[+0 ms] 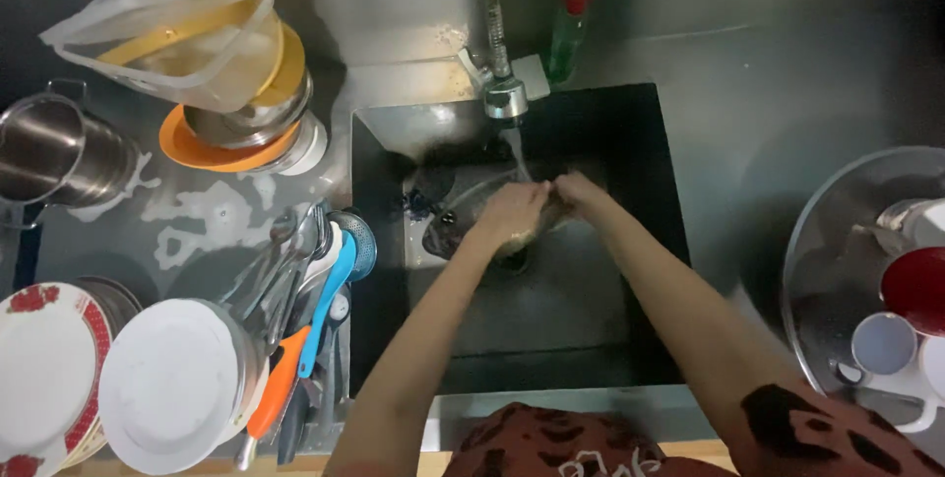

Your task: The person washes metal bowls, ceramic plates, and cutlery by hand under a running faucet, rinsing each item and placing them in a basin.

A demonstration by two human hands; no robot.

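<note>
Hands: left (510,213), right (579,191) both grasping bowl (463,226) in sink (610,339), under running tap (504,98).

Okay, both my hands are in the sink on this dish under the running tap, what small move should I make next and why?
Probably turn the dish a little under the water stream. The left hand and right hand meet at its right edge, just where the flow from the faucet lands, while its left part lies outside the flow.

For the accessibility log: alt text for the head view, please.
Both hands, left hand and right hand, rub a dish under the running tap in a dark sink. Washed plates and utensils lie at left.
</note>
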